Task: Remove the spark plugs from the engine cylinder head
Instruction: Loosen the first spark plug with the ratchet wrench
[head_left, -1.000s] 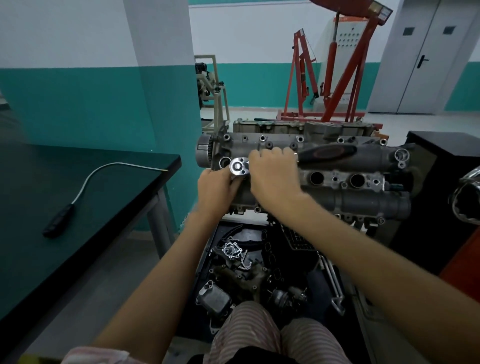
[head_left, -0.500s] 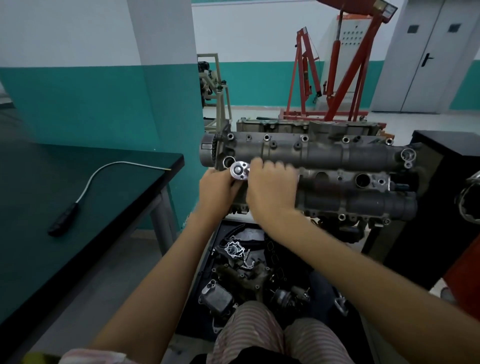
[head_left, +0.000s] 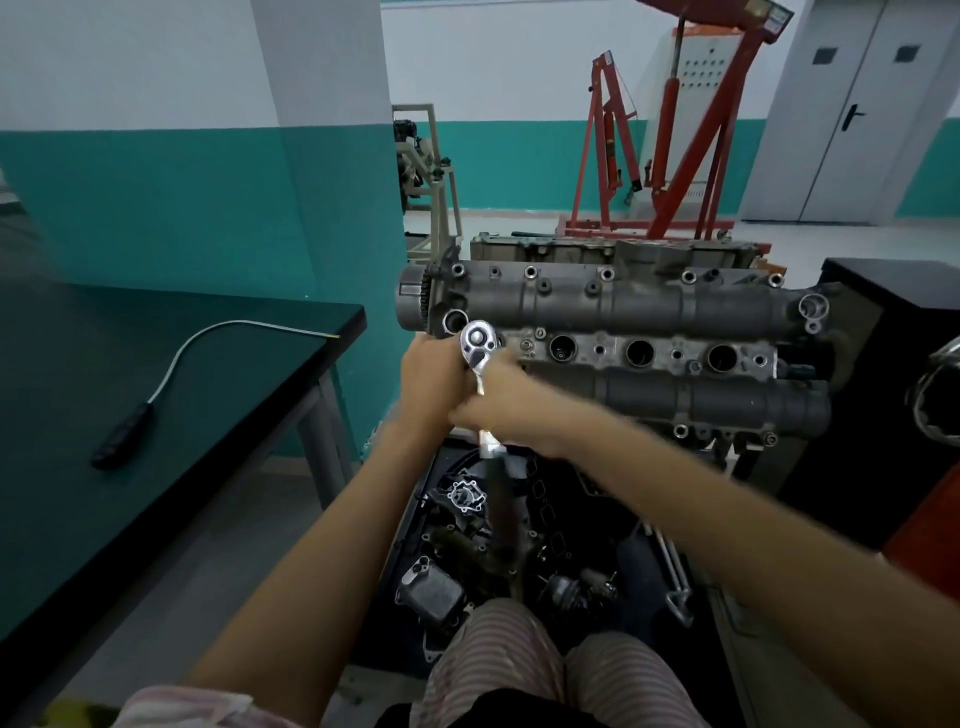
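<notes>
1. The grey cast-metal engine cylinder head (head_left: 649, 306) lies straight in front of the person, its long axis running left to right. A row of round dark spark plug wells (head_left: 640, 352) follows this axis. The plugs themselves are hidden inside, so I cannot tell which are out.
2. The chrome ratchet wrench with dark handle (head_left: 480, 358) has its round head over the leftmost well. Its handle points down, toward the person, and looks blurred.
3. The right hand (head_left: 501, 402) is clenched around the wrench shank just below the head; its forearm crosses from the right.
4. The left hand (head_left: 431, 376) is beside the wrench head, touching the cylinder head's left end. Its fingers are hidden, so I cannot tell its grip.
</notes>
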